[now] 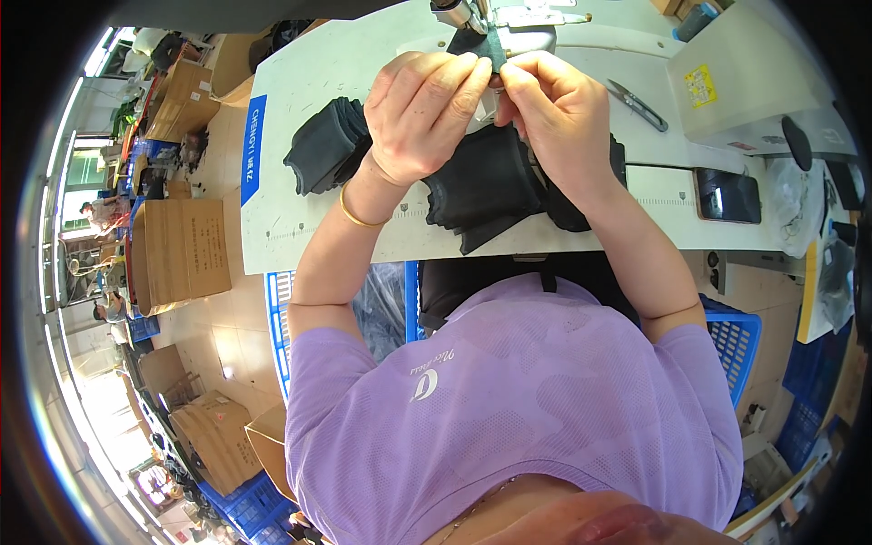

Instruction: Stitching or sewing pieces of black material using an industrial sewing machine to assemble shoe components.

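Note:
My left hand (427, 111) and my right hand (556, 109) meet at the far side of the white sewing table (327, 222). Between their pinched fingertips is the near edge of a small dark fabric piece (491, 47). Its far part lies under the metal head of a sewing machine (461, 13). Below my hands rests a stack of black fabric pieces (486, 182), partly hidden by my right forearm. Another black fabric stack (325, 145) sits left of my left wrist, which wears a gold bangle.
Thread snips (639, 106) lie right of my right hand. A dark phone (728, 195) rests at the table's right, near a pale machine housing (749, 77). Blue plastic crates (734, 345) stand below the table edge. Cardboard boxes (182, 254) stand on the floor at left.

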The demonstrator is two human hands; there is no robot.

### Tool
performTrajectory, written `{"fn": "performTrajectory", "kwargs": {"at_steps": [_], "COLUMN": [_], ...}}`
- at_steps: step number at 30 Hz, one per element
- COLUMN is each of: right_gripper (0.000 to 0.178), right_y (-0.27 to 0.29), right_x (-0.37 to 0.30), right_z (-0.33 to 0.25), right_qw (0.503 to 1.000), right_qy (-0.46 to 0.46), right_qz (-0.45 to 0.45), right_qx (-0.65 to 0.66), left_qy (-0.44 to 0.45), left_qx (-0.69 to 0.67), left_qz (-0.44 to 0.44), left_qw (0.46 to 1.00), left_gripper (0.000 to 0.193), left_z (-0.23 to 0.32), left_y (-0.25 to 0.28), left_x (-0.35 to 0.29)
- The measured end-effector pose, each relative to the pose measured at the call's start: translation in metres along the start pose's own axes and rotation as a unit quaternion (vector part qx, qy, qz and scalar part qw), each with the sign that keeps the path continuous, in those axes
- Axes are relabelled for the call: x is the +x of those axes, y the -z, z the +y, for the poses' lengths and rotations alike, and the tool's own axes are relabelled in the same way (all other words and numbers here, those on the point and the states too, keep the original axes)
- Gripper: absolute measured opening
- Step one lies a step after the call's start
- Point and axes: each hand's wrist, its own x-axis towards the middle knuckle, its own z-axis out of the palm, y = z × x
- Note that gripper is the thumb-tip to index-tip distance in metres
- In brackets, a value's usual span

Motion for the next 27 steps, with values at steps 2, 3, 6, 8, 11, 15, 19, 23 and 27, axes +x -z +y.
{"fn": "performTrajectory", "kwargs": {"at_steps": [2,3,6,8,11,15,19,23,27], "right_gripper": [0.021,0.021,0.021,0.02,0.019,0.018,0.018,0.018,0.019], "right_y": [0.0,0.0,-0.002,-0.003,-0.003,-0.003,-0.001,-0.001,-0.001], "right_x": [0.001,0.001,0.003,0.003,0.003,0.001,-0.002,-0.005,-0.007], "right_z": [0.001,0.0,0.0,0.001,0.003,0.001,0.0,-0.001,-0.004], "right_qw": [1.0,1.0,1.0,1.0,1.0,1.0,1.0,1.0,1.0], "right_qy": [0.002,0.0,0.0,0.0,0.001,-0.004,-0.009,-0.009,-0.017], "right_qz": [0.002,0.001,0.0,0.001,0.006,-0.002,-0.006,-0.011,-0.021], "right_qx": [0.007,0.011,0.011,0.005,0.019,0.015,0.005,0.009,-0.002], "left_qy": [0.009,0.007,-0.006,-0.018,-0.017,-0.023,-0.017,-0.015,-0.011], "left_qx": [-0.004,-0.002,0.002,0.004,-0.004,-0.007,-0.014,-0.016,-0.009], "left_qz": [-0.006,-0.007,-0.001,0.008,0.017,0.025,0.026,0.042,0.055], "left_qw": [1.0,1.0,1.0,1.0,1.0,0.999,0.999,0.999,0.998], "left_gripper": [0.027,0.027,0.03,0.035,0.036,0.036,0.036,0.037,0.036], "left_z": [0.0,-0.001,-0.007,-0.01,-0.013,-0.017,-0.019,-0.024,-0.026], "left_y": [-0.001,-0.001,-0.005,-0.008,-0.011,-0.013,-0.016,-0.021,-0.026], "left_x": [0.001,0.001,-0.003,-0.005,-0.005,-0.005,-0.004,-0.006,-0.008]}}
